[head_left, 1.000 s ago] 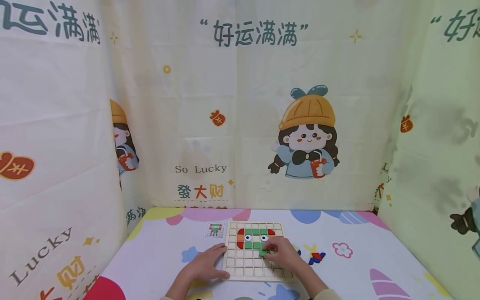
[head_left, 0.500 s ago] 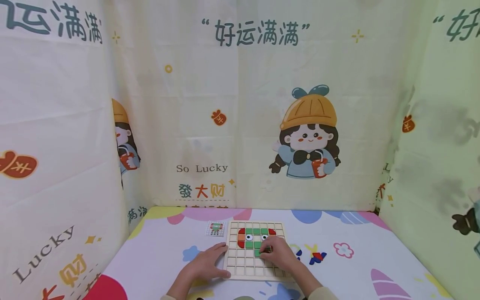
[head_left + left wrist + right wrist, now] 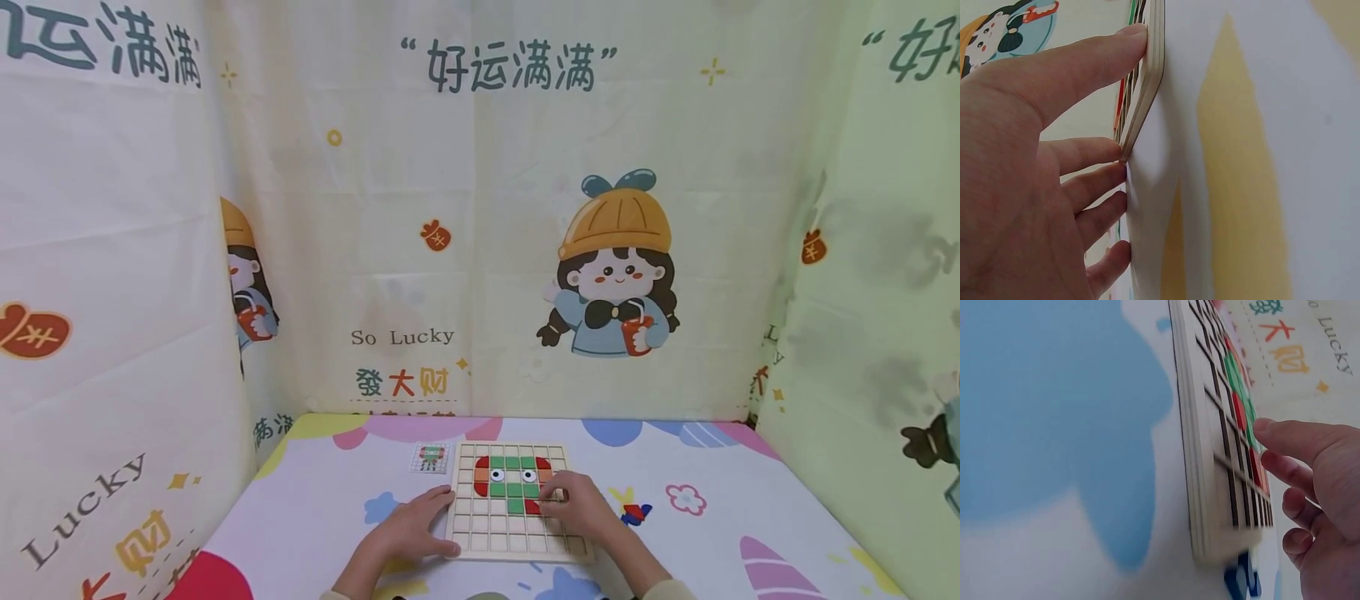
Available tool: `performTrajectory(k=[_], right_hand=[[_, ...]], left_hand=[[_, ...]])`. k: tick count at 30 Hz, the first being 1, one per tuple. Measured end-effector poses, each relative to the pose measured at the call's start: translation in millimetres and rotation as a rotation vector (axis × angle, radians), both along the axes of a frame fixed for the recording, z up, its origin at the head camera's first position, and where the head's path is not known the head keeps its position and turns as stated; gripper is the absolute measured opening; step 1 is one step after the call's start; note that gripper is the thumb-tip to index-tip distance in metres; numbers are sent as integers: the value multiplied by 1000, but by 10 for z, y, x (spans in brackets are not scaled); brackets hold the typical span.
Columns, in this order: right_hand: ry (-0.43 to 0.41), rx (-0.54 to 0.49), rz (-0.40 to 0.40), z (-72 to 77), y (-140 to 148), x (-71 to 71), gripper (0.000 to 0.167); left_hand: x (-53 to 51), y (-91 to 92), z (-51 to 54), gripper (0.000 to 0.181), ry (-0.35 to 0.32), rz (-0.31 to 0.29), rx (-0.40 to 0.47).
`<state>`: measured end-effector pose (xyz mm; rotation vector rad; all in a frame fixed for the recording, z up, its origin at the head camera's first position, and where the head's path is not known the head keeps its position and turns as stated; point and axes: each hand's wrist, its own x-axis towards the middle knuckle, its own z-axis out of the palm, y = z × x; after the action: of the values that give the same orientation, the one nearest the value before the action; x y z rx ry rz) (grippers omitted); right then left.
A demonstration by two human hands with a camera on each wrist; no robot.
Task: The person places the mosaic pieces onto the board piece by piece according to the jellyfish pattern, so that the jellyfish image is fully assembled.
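A wooden grid board (image 3: 491, 546) carries a face-like pattern of green tiles (image 3: 504, 463), red corner pieces (image 3: 482, 487), orange tiles (image 3: 481, 475) and two eye tiles (image 3: 497, 476). Below the pattern lie a green square tile (image 3: 515, 506) and, beside it, a red piece (image 3: 532, 507). Close by the red piece is my right hand (image 3: 579, 506); in the right wrist view, thumb and index finger stand apart near the board surface with nothing visible between them. My left hand (image 3: 409, 525) rests at the board's near left corner, its thumb (image 3: 1097, 59) on the near edge, fingers extended along the left side.
A small pattern card (image 3: 431, 458) lies left of the board. Right of it are loose red and blue pieces (image 3: 635, 513); blue ones (image 3: 1241, 578) show past the board edge in the right wrist view. Printed cloth walls (image 3: 480, 250) enclose the table (image 3: 720, 492).
The green tile has moved left into its cell and left the right hand's fingers. The right hand has shifted right, and a red piece now shows beside the tile. The left hand stays put.
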<state>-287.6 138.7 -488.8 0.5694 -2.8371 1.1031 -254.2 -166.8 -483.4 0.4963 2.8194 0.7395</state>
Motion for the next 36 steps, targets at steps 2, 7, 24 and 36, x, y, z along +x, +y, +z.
performTrajectory(k=[2, 7, 24, 36], right_hand=[[2, -2, -31, -6, 109, 18, 5], [9, 4, -128, -23, 376, 44, 9], [15, 60, -201, -41, 1133, 164, 25], [11, 82, -264, -32, 1170, 139, 26]], left_hand=[[-1, -1, 0, 84, -2, -1, 4], [1, -8, -3, 84, 11, -10, 0], [-23, -13, -29, 85, 3, -5, 3], [-14, -7, 0, 86, -3, -10, 6]])
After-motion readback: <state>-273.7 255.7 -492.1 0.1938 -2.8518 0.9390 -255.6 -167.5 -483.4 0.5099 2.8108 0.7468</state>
